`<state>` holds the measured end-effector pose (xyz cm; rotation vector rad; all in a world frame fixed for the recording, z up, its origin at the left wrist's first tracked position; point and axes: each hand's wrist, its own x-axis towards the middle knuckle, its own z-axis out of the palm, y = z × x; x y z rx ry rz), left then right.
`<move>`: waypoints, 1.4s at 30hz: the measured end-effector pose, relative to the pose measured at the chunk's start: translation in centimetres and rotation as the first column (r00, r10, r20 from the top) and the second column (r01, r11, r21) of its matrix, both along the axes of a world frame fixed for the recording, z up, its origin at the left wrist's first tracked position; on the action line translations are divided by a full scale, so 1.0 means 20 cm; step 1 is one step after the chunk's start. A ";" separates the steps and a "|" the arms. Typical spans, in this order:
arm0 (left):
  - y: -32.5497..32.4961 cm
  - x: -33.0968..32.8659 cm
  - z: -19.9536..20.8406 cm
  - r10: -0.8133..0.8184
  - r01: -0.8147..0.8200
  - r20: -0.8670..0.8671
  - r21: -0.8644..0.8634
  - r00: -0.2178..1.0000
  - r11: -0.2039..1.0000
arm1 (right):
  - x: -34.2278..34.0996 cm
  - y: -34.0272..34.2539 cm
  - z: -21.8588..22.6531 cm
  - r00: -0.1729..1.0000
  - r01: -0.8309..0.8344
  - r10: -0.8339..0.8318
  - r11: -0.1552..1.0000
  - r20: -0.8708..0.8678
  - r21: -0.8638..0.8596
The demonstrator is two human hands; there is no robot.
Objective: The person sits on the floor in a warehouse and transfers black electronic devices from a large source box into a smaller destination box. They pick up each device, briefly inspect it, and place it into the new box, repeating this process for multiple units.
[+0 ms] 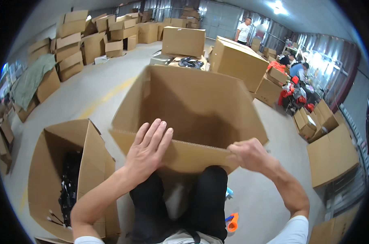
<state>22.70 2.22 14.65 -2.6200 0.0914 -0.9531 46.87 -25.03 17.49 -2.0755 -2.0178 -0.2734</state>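
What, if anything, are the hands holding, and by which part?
The right hand appears to grip the large open carton by its near upper edge, towards the right; the left hand lies open across that edge, fingers extended.

No text, number or sign can be read — on the open carton [184, 89] at the dial's centre, the stacked cartons [68, 46] toward ten o'clock and the brown carton [335, 225] toward four — any print is too faint or small.
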 end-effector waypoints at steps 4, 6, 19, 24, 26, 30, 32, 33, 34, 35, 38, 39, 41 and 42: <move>0.01 0.14 -0.06 0.101 -0.143 -0.203 -0.209 0.974 0.967 | 0.21 0.19 -0.14 0.999 0.030 -0.031 0.999 0.028 0.033; 0.23 0.17 -0.10 0.089 -0.083 0.037 -0.138 0.995 0.987 | 0.21 0.39 -0.15 0.999 -0.028 0.024 0.997 0.047 0.074; 0.10 -0.05 -1.03 0.130 -0.170 -0.671 0.006 0.730 0.985 | 0.20 0.35 -1.01 0.958 -0.287 0.281 0.921 -0.062 -0.263; 0.43 0.24 -0.88 -0.002 -0.272 -0.572 -0.393 0.820 0.878 | 0.46 0.73 -1.02 0.978 -0.088 0.039 0.969 -0.206 -0.231; 0.70 0.39 -0.90 0.181 -0.445 -0.597 -0.329 0.782 0.833 | 0.58 0.92 -1.06 0.969 -0.165 0.135 0.977 -0.209 -0.133; 0.84 0.57 -1.07 0.083 -0.619 -0.843 -0.319 0.531 0.718 | 0.59 1.24 -1.17 0.993 -0.098 0.042 0.803 -0.108 -0.588; 0.85 0.57 -1.23 0.298 -0.646 -0.712 -0.280 0.636 0.710 | 0.64 1.32 -1.29 0.995 -0.074 0.036 0.891 -0.093 -0.448; 0.84 0.58 -1.25 0.401 -0.655 -0.618 -0.257 0.677 0.710 | 0.65 1.35 -1.31 0.996 -0.056 0.028 0.930 -0.082 -0.362; 0.82 0.57 -1.26 0.435 -0.689 -0.624 -0.239 0.649 0.684 | 0.63 1.35 -1.33 0.996 -0.023 -0.012 0.931 -0.094 -0.365; 0.81 0.55 -1.25 0.411 -0.660 -0.603 -0.269 0.683 0.702 | 0.62 1.34 -1.34 0.996 -0.027 -0.005 0.931 -0.088 -0.365; 0.78 0.44 -1.12 0.290 -0.589 -0.752 -0.159 0.592 0.792 | 0.52 1.24 -1.27 0.992 -0.107 0.068 0.886 -0.102 -0.452; 0.78 0.42 -1.05 0.268 -0.485 -0.774 -0.057 0.573 0.873 | 0.55 1.18 -1.27 0.993 -0.117 0.096 0.885 -0.068 -0.450; 0.63 0.42 -0.70 0.322 -0.421 -0.635 -0.006 0.703 0.907 | 0.67 0.91 -1.25 0.997 -0.074 0.051 0.852 -0.058 -0.519; 0.64 0.28 -0.56 0.449 -0.453 -0.506 0.124 0.736 0.883 | 0.72 0.81 -1.23 0.997 -0.070 0.033 0.838 -0.077 -0.542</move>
